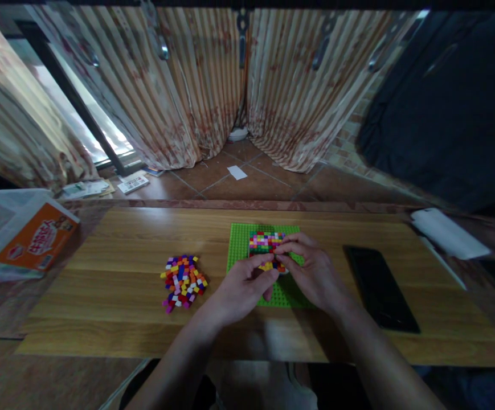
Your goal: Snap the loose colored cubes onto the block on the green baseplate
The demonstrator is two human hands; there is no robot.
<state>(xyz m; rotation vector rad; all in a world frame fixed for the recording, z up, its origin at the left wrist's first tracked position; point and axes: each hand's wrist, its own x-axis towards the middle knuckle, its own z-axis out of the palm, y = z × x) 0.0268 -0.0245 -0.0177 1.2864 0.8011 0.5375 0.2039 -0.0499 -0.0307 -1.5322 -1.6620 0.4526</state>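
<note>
Over the middle of the green plate (238,239), you have the block of colored bricks (265,241) between your hands. You can't see from here if it sits flat on the plate or is held just above it. Your left hand (244,285) comes from the plate's near left side, with its thumb and first finger close together. Your right hand (311,267) comes from the plate's right side, fingers bent in a pinch. Both sets of fingertips meet over the near part of the block. I can't tell if a tiny brick is in them.

Things could go wrong here. The bricks are very small, so one could slip from your fingertips and drop onto the plate. Your fingers hide the near part, so a brick could go in crooked. Pushing too hard on one side could tip the block or pop bricks loose.

The block's color rows run side to side, much like the plate's far edge, and its far end points away from you. Your hands cover too much to tell its long way.
</note>
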